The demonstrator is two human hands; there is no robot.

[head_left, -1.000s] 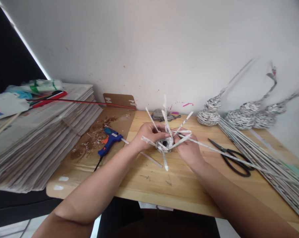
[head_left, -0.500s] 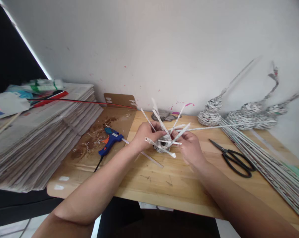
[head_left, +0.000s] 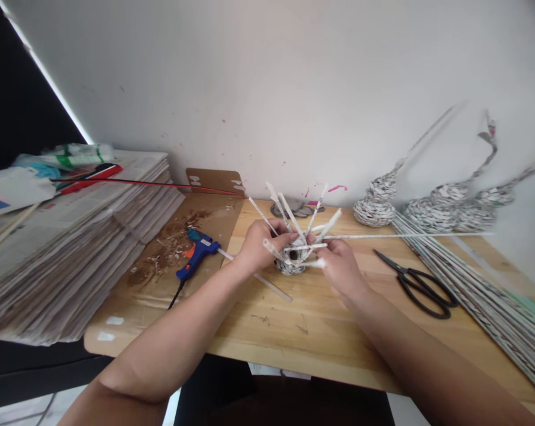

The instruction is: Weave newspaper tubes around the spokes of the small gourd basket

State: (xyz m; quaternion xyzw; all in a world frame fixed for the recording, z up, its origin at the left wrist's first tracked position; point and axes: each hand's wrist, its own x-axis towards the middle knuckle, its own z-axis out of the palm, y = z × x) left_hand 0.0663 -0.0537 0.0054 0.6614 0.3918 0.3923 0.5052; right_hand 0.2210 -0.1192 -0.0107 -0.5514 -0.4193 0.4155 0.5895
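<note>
Head view: both hands [head_left: 259,245] grip the small woven paper piece [head_left: 289,268], mid-frame; black scissors [head_left: 403,271] lie right of centre.

Pink-flecked white wall [head_left: 267,89] behind pale wooden table [head_left: 254,331].

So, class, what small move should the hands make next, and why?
The right hand should probably bend the long paper strip around a nearby spoke: the strip's loose length stretches off to the right, while the left hand steadies the small woven piece, whose spokes stand splayed.
</note>
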